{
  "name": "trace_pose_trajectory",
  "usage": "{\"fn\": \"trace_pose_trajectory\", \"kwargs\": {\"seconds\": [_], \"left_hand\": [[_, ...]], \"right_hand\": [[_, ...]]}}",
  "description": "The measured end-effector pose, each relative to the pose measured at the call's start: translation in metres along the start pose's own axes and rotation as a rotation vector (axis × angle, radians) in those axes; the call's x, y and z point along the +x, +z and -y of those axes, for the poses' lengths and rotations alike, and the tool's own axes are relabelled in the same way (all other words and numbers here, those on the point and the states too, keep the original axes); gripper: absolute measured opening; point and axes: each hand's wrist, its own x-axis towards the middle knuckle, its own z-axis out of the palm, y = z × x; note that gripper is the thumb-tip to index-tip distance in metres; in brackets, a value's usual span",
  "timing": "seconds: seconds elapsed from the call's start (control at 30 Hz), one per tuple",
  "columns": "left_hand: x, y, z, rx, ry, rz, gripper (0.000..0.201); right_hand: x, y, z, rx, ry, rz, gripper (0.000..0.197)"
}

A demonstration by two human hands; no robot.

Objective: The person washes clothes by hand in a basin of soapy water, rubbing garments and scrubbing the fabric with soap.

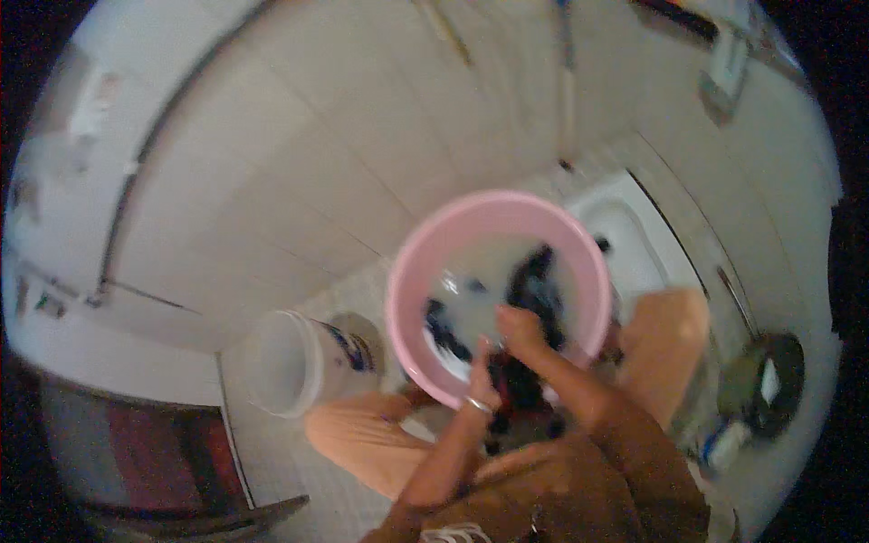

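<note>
A round pink basin (pixel 405 299) stands between my bent legs, holding cloudy water and dark wet clothes. My right hand (pixel 522 333) is closed in a fist over the basin, around part of a dark cloth (pixel 514 380) that hangs toward me over the near rim. Just left of it and nearer to me, my left hand (pixel 482 380), with a bangle on its wrist, is closed on the same cloth. More dark clothing (pixel 536 282) bunches in the water beyond my hands, and a smaller dark piece (pixel 444 333) floats at the left. The fingers are blurred.
A white bucket (pixel 312 362) leans at the left, its mouth facing left. Behind the basin to the right lies a white squat toilet pan (pixel 625 231). A dark round bin (pixel 769 385) sits at the far right. Tiled walls stand close, with a pole handle (pixel 567 109) against one.
</note>
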Motion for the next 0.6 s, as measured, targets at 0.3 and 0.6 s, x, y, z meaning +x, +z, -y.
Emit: {"fn": "trace_pose_trajectory", "kwargs": {"seconds": [0.3,0.6], "left_hand": [[0.039,-0.083,-0.016,1.121,0.714,-0.127,0.02],[0.053,-0.047,-0.017,0.173,0.699,0.109,0.022]], "right_hand": [[0.009,0.01,-0.058,0.221,0.109,-0.314,0.028],[-0.027,0.005,0.069,0.321,-0.383,-0.165,0.012]]}}
